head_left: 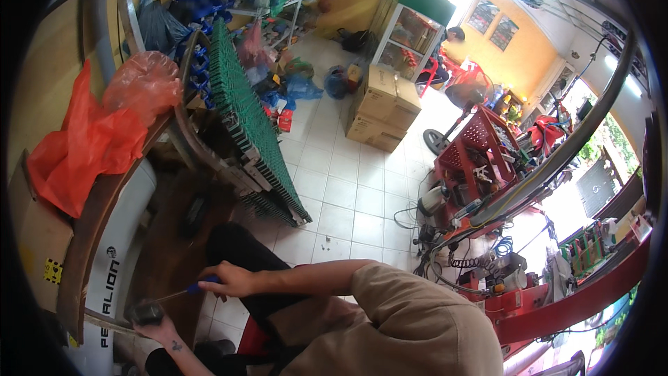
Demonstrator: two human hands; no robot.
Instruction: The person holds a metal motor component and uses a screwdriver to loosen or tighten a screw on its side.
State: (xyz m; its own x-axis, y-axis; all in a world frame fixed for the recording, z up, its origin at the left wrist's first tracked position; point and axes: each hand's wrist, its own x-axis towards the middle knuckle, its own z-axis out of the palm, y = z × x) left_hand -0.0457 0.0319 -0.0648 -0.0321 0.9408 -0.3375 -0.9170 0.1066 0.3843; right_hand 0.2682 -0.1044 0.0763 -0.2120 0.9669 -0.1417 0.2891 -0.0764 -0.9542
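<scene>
My right hand grips the blue handle of a screwdriver, whose thin metal shaft points down to the left toward a small dark part. My left hand holds that part from below, low at the lower left of the head view. The shaft's tip meets or lies very near the part; its exact contact is too small to tell. Beside my hands are a brown wooden surface and a white panel with dark lettering.
Orange plastic bags lie at the left. A leaning green slatted rack, cardboard boxes, red tool cart, cables and red machinery surround me. Tiled floor lies ahead. A person is at the back.
</scene>
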